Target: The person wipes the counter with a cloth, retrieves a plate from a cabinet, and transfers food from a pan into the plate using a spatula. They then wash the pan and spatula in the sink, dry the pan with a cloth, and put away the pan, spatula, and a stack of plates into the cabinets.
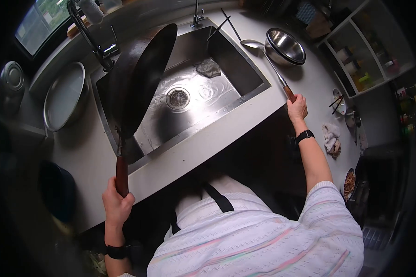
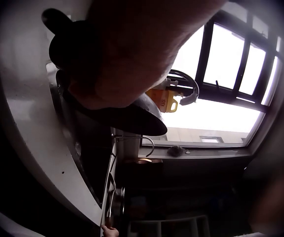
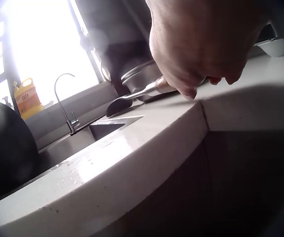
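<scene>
A dark wok [image 1: 141, 78] is held tilted on its side over the left part of the sink [image 1: 171, 131]; the left hand [image 1: 117, 205] grips its wooden handle [image 1: 121, 175]. In the left wrist view the wok [image 2: 127, 118] shows below the left hand [image 2: 112, 94], whose fingers are hidden. At the counter right of the sink, the right hand [image 1: 297, 108] holds the wooden end of a metal ladle [image 1: 275, 69]. The right wrist view shows that ladle [image 3: 119, 104] with its bowl low over the counter and the right hand [image 3: 201, 54] round its handle.
Stacked metal bowls [image 1: 285, 46] stand beside the ladle, with black chopsticks [image 1: 231, 25] across the sink's far corner. A wet cloth [image 1: 209, 68] lies in the sink. Left of it are a large basin [image 1: 65, 97] and a faucet [image 1: 90, 39]. A crumpled cloth [image 1: 331, 137] lies farther right.
</scene>
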### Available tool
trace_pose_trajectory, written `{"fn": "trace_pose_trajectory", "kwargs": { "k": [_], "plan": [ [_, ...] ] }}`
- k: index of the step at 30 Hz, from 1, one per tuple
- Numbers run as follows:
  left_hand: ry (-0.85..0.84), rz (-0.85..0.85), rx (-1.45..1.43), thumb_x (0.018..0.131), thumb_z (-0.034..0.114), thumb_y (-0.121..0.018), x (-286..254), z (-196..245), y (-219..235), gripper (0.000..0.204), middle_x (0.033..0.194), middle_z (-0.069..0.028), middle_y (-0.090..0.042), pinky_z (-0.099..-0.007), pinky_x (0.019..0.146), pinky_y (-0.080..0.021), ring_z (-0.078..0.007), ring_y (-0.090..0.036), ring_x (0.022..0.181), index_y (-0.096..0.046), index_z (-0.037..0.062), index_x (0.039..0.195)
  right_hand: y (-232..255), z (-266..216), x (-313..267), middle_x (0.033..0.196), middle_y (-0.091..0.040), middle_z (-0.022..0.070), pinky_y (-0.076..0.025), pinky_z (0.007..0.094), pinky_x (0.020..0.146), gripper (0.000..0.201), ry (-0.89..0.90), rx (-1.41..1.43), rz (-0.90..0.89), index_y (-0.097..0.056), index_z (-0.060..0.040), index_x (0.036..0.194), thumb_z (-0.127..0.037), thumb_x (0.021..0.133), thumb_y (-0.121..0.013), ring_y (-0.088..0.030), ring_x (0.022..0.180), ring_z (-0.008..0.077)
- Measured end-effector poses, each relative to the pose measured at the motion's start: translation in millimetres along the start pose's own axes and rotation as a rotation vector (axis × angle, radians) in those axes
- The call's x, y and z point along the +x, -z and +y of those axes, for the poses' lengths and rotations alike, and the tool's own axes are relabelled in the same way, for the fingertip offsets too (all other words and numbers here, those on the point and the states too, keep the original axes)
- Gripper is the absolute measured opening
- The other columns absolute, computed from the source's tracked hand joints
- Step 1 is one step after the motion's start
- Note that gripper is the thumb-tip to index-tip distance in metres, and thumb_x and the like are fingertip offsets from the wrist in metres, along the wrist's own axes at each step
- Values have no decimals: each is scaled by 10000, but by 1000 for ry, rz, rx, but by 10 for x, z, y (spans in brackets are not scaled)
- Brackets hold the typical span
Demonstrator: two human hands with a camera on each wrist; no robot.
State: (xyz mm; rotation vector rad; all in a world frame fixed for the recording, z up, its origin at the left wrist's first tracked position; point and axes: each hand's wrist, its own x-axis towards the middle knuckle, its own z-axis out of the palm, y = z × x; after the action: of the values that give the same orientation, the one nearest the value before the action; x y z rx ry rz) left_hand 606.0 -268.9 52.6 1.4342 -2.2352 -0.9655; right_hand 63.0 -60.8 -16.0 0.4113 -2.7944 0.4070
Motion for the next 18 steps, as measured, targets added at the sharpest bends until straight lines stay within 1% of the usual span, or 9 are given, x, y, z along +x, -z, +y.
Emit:
{"fn": "trace_pose_trajectory", "kwargs": {
  "k": [4, 5, 7, 8, 9, 10, 12, 15, 18],
  "plan": [
    [-29, -3, 14, 585, 64, -539, 45, 38, -2, 330, 584, -107, -441, -308, 528, -397, -232, -450, 509, -495, -21, 901, -185, -172, 266, 954, -570, 99, -454, 415, 775, 300, -27, 85, -27, -557, -121, 953, -266, 703, -642, -537, 943, 290],
    [-37, -4, 21, 585, 64, -539, 28, 49, -2, 330, 584, -107, -441, -308, 528, -397, -232, -450, 509, -495, -21, 901, -318, -162, 354, 946, -574, 97, -453, 419, 773, 293, 17, 128, -37, -560, -125, 950, -265, 706, -642, -538, 941, 288],
    [43, -17, 25, 587, 57, -532, 49, 110, -22, 314, 576, -85, -430, -293, 517, -385, -196, -434, 505, -488, -21, 888, -557, -95, 489, 930, -584, 82, -446, 434, 772, 273, 67, 120, 14, -567, -138, 949, -260, 716, -638, -536, 937, 281],
    [16, -29, -49, 592, 46, -520, 54, 171, -30, 297, 598, -49, -431, -264, 526, -371, -149, -421, 540, -486, -19, 881, -507, -143, 463, 975, -574, 66, -420, 456, 806, 271, 52, 140, 10, -565, -148, 962, -252, 722, -634, -510, 983, 272],
    [28, -20, -87, 594, 36, -514, 64, 70, -81, 296, 643, -19, -431, -240, 544, -359, -116, -409, 586, -490, -16, 884, -412, -192, 419, 1041, -549, 55, -381, 469, 850, 270, 16, 116, -24, -560, -154, 976, -234, 726, -628, -464, 1051, 265],
    [49, -52, -70, 590, 30, -514, 86, 14, -79, 303, 668, -13, -428, -235, 559, -361, -116, -410, 600, -493, -15, 889, -309, -212, 386, 1097, -523, 48, -354, 471, 869, 282, 19, 71, -92, -557, -163, 998, -225, 731, -622, -431, 1089, 260],
    [60, -62, -97, 590, 20, -502, 100, 39, -88, 295, 664, -18, -420, -238, 547, -356, -114, -403, 589, -485, -19, 882, -59, -75, 225, 1104, -522, 43, -356, 455, 861, 305, 99, 129, -55, -559, -175, 1027, -218, 731, -620, -430, 1088, 259],
    [68, -83, -68, 592, 16, -493, 134, 83, -106, 283, 664, -17, -419, -242, 531, -347, -110, -395, 578, -474, -20, 872, 350, 596, -32, 1145, -501, 39, -359, 444, 849, 341, 190, 0, 18, -557, -193, 1059, -200, 723, -619, -435, 1080, 252],
    [90, -75, -117, 593, 9, -484, 138, 192, -134, 272, 656, -11, -407, -241, 513, -334, -104, -383, 564, -466, -17, 863, 689, 1506, -84, 1195, -459, 37, -337, 466, 866, 383, -87, -200, 55, -544, -210, 1093, -209, 719, -625, -409, 1102, 260]
  ]
}}
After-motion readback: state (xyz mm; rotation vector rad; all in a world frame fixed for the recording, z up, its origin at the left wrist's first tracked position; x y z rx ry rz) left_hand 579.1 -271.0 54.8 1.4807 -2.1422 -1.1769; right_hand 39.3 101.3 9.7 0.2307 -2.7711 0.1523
